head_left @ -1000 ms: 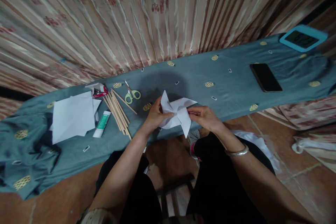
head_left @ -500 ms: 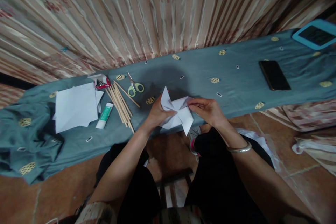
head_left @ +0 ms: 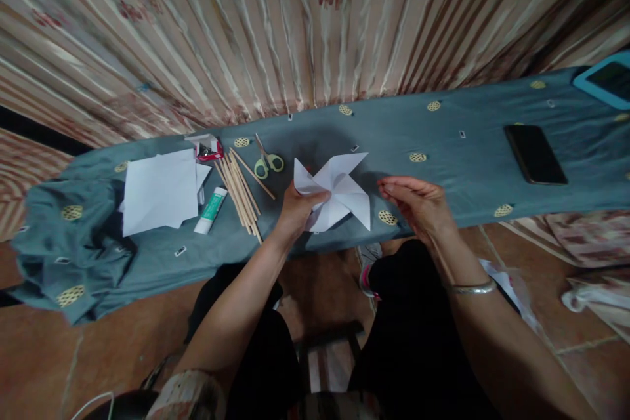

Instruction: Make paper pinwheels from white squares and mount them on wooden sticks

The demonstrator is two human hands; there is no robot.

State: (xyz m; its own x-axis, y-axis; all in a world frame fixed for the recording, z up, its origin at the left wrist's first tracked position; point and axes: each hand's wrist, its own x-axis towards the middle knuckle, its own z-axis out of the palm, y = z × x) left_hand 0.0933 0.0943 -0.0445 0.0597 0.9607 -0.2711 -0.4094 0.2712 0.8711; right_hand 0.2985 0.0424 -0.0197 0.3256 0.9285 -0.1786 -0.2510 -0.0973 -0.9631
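A white paper pinwheel [head_left: 344, 187] is in my left hand [head_left: 299, 207], whose thumb presses on its folded centre while the other fingers are hidden behind it. Its pointed blades spread up, right and down. To the right of it, apart from the paper, my right hand [head_left: 416, 200] has thumb and fingertips pinched together. Whether anything small is between them I cannot make out. Green-handled scissors [head_left: 267, 163] lie just beyond my left hand, and several wooden sticks [head_left: 239, 190] are to its left.
A teal cloth [head_left: 462, 164] with pineapple prints covers the long table. Left are a stack of white paper [head_left: 160, 190], a glue tube [head_left: 211, 210] and a small red box [head_left: 209, 149] of metal bits. Right lie a black phone [head_left: 535, 154] and a blue-framed tablet [head_left: 608, 82].
My right hand has let go of the pinwheel's blade and moved off to the right. The pinwheel has turned in my left hand, and the view has shifted a little.
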